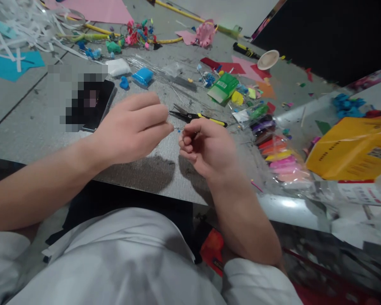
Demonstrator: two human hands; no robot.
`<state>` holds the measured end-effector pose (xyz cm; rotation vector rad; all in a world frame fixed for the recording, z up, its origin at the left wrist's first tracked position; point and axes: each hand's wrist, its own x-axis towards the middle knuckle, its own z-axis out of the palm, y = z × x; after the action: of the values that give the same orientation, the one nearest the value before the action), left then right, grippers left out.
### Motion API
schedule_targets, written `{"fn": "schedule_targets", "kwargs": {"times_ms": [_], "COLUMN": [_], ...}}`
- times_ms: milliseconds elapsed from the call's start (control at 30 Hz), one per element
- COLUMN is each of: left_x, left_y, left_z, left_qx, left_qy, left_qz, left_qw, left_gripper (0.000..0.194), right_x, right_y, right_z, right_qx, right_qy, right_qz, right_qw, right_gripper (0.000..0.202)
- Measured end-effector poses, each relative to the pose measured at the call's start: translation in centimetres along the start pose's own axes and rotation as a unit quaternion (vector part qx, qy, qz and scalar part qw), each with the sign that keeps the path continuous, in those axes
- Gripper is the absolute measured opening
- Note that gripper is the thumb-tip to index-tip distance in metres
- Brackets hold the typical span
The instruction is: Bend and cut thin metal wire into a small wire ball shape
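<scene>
My left hand (135, 127) and my right hand (208, 144) are close together over the front of the grey table. Both have their fingers pinched. Between the fingertips runs a short, thin, wire-like strand with a tiny blue bit (179, 131) on it; its ends are hidden in the fingers. Just behind the right hand lie black-and-yellow pliers or snips (193, 117) with pointed jaws. To the left of my left hand is a dark phone (97, 103), partly blurred out. A blue clay packet (142, 76) and a white packet (118, 67) lie beyond the left hand.
At the right are a bag of coloured clay sticks (285, 163) and a yellow packet (352, 148). A green packet (222, 87), a utility knife (246, 50) and a small round dish (268, 59) lie further back. Shredded white paper (34, 25) covers the far left.
</scene>
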<state>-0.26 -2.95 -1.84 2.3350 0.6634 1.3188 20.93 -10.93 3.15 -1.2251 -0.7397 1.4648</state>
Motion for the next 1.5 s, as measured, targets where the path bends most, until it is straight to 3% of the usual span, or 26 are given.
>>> {"fn": "schedule_targets", "kwargs": {"times_ms": [100, 200, 267, 333, 433, 500, 567, 700, 833, 900, 1000, 1100, 1267, 1400, 1500], "left_x": [0.1, 0.4, 0.5, 0.4, 0.1, 0.0, -0.1, -0.2, -0.2, -0.2, -0.1, 0.2, 0.5, 0.2, -0.2], "left_y": [0.0, 0.8, 1.3, 1.7, 1.9, 2.0, 2.1, 2.6, 2.4, 1.8, 0.8, 0.1, 0.5, 2.3, 3.3], "left_z": [-0.3, -1.2, -1.9, -2.4, -2.8, -3.0, -3.1, -3.1, -2.6, -2.2, -1.9, -2.1, -3.0, -4.1, -4.7], "left_qx": [0.097, 0.131, 0.099, 0.097, 0.161, 0.190, 0.184, 0.130, 0.129, 0.132, 0.109, 0.077, 0.104, 0.173, 0.194], "left_qy": [0.009, 0.027, 0.031, 0.044, 0.096, 0.115, 0.112, 0.091, 0.130, 0.129, 0.075, 0.029, 0.027, 0.026, 0.049], "left_qz": [0.085, 0.126, 0.107, 0.126, 0.226, 0.248, 0.205, 0.075, 0.147, 0.159, 0.123, 0.132, 0.179, 0.228, 0.268], "left_qw": [0.992, 0.983, 0.989, 0.986, 0.956, 0.943, 0.955, 0.984, 0.972, 0.970, 0.984, 0.988, 0.978, 0.958, 0.942], "left_gripper": [0.046, 0.045, 0.045, 0.031, 0.007, 0.009, 0.013, 0.040, 0.031, 0.039, 0.055, 0.059, 0.052, 0.020, 0.009], "right_x": [0.0, -0.3, -0.5, -0.6, -0.6, -0.4, -0.3, 0.2, -0.1, -0.5, -0.9, -0.9, -0.9, -1.1, -1.2], "right_y": [-0.4, -0.3, -0.2, 0.0, 0.3, 0.6, 0.9, 1.5, 1.4, 1.1, 0.4, 0.0, -0.1, 0.1, 0.1], "right_z": [-0.6, -1.2, -1.6, -2.1, -2.7, -2.9, -3.1, -3.3, -3.4, -3.2, -2.8, -2.2, -1.8, -1.7, -1.7], "right_qx": [-0.059, -0.148, -0.205, -0.244, -0.274, -0.287, -0.294, -0.276, -0.262, -0.248, -0.227, -0.214, -0.227, -0.257, -0.262], "right_qy": [-0.003, 0.002, 0.000, -0.008, -0.023, -0.023, -0.019, -0.003, -0.021, -0.040, -0.052, -0.061, -0.071, -0.079, -0.072], "right_qz": [-0.028, -0.163, -0.287, -0.389, -0.470, -0.498, -0.514, -0.543, -0.522, -0.487, -0.424, -0.384, -0.422, -0.473, -0.467], "right_qw": [0.998, 0.975, 0.936, 0.888, 0.838, 0.818, 0.806, 0.793, 0.812, 0.837, 0.875, 0.896, 0.875, 0.839, 0.842], "right_gripper": [0.031, 0.033, 0.028, 0.018, 0.014, 0.015, 0.016, 0.018, 0.020, 0.018, 0.015, 0.015, 0.017, 0.020, 0.021]}}
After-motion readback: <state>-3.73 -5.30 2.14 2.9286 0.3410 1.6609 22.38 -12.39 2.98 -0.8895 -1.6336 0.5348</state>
